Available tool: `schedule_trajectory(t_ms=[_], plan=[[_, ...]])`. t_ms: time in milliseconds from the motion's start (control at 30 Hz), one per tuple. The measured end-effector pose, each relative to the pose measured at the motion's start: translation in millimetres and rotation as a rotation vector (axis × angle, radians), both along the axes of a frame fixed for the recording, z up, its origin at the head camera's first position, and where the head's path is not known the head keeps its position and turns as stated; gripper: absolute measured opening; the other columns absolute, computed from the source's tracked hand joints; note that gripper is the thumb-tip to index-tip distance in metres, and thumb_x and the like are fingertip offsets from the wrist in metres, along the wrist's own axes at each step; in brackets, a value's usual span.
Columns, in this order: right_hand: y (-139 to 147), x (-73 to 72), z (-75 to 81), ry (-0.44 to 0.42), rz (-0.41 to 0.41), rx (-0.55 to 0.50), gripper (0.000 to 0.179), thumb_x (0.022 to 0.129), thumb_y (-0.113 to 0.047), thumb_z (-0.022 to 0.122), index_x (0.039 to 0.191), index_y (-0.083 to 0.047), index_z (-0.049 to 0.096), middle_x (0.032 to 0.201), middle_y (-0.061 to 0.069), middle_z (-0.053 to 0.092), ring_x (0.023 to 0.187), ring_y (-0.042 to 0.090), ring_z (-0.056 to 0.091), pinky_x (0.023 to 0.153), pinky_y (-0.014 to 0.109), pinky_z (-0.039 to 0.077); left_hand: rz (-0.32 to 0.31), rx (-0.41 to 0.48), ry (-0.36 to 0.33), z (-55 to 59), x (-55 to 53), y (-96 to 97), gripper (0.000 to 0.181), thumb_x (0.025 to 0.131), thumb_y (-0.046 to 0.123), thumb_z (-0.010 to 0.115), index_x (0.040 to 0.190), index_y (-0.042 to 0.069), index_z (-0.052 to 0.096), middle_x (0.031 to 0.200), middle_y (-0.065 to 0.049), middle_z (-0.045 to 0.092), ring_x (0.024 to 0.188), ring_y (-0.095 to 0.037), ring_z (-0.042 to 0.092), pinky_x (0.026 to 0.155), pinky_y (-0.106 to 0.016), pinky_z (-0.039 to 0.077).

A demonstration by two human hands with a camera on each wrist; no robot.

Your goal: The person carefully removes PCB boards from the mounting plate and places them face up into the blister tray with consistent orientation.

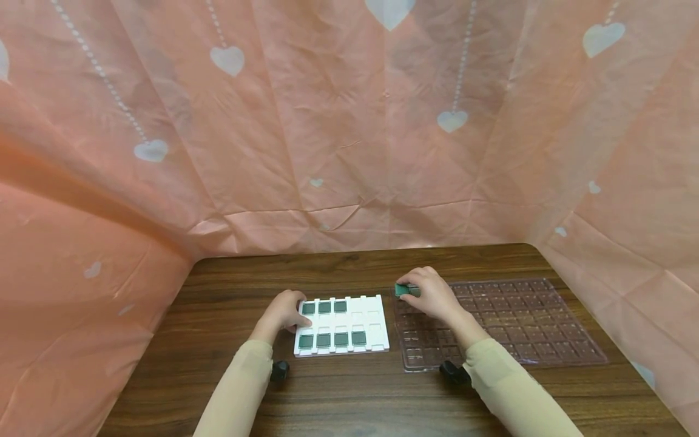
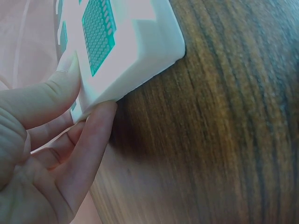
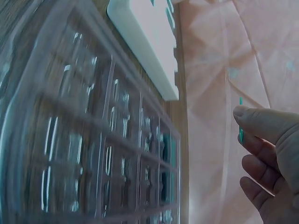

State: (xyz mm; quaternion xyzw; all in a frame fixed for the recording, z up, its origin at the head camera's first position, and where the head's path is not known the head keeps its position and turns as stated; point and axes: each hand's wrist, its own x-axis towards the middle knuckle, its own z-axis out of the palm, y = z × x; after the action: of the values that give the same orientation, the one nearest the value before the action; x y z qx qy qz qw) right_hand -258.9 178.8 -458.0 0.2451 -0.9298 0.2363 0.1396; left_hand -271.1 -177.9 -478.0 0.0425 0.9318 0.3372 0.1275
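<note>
A white slotted tray (image 1: 378,317) lies left of centre in the head view, with green circuit boards (image 1: 341,338) in slots of both its rows. My left hand (image 1: 283,311) grips this tray by its left end; in the left wrist view the thumb (image 2: 65,84) lies over the top and fingers touch the lower edge. My right hand (image 1: 434,297) pinches a small green circuit board (image 1: 401,290) above the far left corner of a clear compartmented tray (image 1: 405,358). That board appears edge-on, between thumb and finger, in the right wrist view.
Both trays sit on a dark wooden table (image 1: 338,394), a narrow gap between them. Green pieces (image 3: 170,156) show at the clear tray's far end in the right wrist view. Pink cloth (image 1: 349,152) with white hearts hangs around the table's back and sides.
</note>
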Motion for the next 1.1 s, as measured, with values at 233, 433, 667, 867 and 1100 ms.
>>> schedule_trajectory(t_ms=[233, 433, 667, 867, 1100], plan=[[16.8, -0.4, -2.8, 0.024, -0.007, -0.002, 0.029, 0.080, -0.012, 0.084, 0.107, -0.009, 0.073, 0.103, 0.006, 0.068, 0.098, 0.031, 0.057, 0.083, 0.049, 0.052, -0.003, -0.006, 0.003, -0.7, 0.4, 0.2, 0.062, 0.070, 0.002, 0.089, 0.123, -0.009, 0.060, 0.115, -0.024, 0.059, 0.071, -0.023, 0.063, 0.048, -0.030, 0.059], [32.0, -3.2, -6.8, 0.026, -0.009, -0.002, 0.030, 0.079, -0.011, 0.084, 0.107, -0.009, 0.073, 0.104, 0.006, 0.068, 0.098, 0.029, 0.057, 0.085, 0.048, 0.051, -0.004, -0.003, 0.007, -0.2, 0.8, -0.2, 0.062, 0.070, 0.001, 0.089, 0.123, -0.010, 0.060, 0.118, -0.026, 0.057, 0.069, -0.023, 0.063, 0.048, -0.030, 0.059], [44.8, -3.8, -7.2, -0.006, -0.032, 0.001, 0.029, 0.081, -0.011, 0.082, 0.108, -0.008, 0.073, 0.106, 0.007, 0.068, 0.101, 0.031, 0.057, 0.087, 0.050, 0.051, -0.010, 0.001, 0.013, 0.8, 2.4, -0.1, 0.062, 0.070, 0.000, 0.088, 0.124, -0.010, 0.059, 0.121, -0.027, 0.056, 0.067, -0.022, 0.064, 0.048, -0.030, 0.059], [50.3, -3.5, -8.3, -0.015, -0.040, 0.004, 0.028, 0.082, -0.010, 0.081, 0.108, -0.007, 0.072, 0.106, 0.008, 0.067, 0.100, 0.032, 0.057, 0.086, 0.051, 0.051, -0.005, 0.010, 0.010, 0.5, 2.0, -0.2, 0.062, 0.070, 0.000, 0.088, 0.124, -0.011, 0.059, 0.120, -0.027, 0.056, 0.069, -0.023, 0.063, 0.048, -0.030, 0.059], [55.4, -7.9, -8.2, -0.003, -0.038, 0.039, 0.027, 0.083, -0.008, 0.080, 0.108, -0.005, 0.072, 0.106, 0.010, 0.067, 0.100, 0.034, 0.056, 0.085, 0.052, 0.051, -0.010, 0.009, 0.019, 0.3, 2.1, -0.2, 0.063, 0.069, 0.000, 0.089, 0.123, -0.010, 0.059, 0.120, -0.028, 0.055, 0.065, -0.023, 0.063, 0.047, -0.030, 0.059]])
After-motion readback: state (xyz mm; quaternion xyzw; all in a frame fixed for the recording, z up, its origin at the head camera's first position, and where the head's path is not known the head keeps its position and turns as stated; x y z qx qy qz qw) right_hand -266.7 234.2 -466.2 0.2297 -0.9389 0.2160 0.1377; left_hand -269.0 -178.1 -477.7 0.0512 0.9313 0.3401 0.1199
